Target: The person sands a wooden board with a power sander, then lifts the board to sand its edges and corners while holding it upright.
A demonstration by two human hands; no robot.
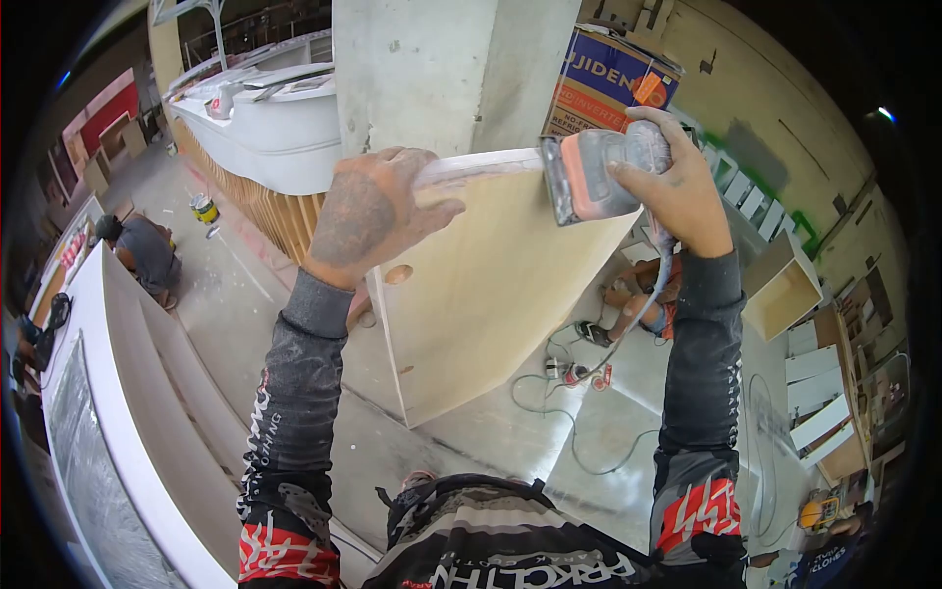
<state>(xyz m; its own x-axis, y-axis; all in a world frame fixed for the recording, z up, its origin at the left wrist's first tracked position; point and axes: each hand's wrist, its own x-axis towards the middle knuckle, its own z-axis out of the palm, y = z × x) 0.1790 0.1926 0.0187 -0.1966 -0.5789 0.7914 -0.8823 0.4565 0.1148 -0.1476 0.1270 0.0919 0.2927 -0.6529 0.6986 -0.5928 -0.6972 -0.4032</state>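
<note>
A wooden panel or box (491, 265) with a pale face and a whitish top edge stands tilted in front of me. My left hand (378, 211) grips its upper left corner, fingers over the top edge and thumb on the face. In my right hand (677, 182) is a dusty orange and grey power sander (594, 177), held at the panel's upper right corner with its pad turned toward the panel. Whether the pad touches the edge is hard to tell. A hose (643, 304) hangs down from the sander to the floor.
Behind the panel rises a concrete pillar (432, 79), beside a printed cardboard box (608, 83). A curved white counter (265, 137) stands at the back left. One person (147, 255) crouches at left, another (648, 290) sits beyond the panel. White furniture (128, 393) fills the left side.
</note>
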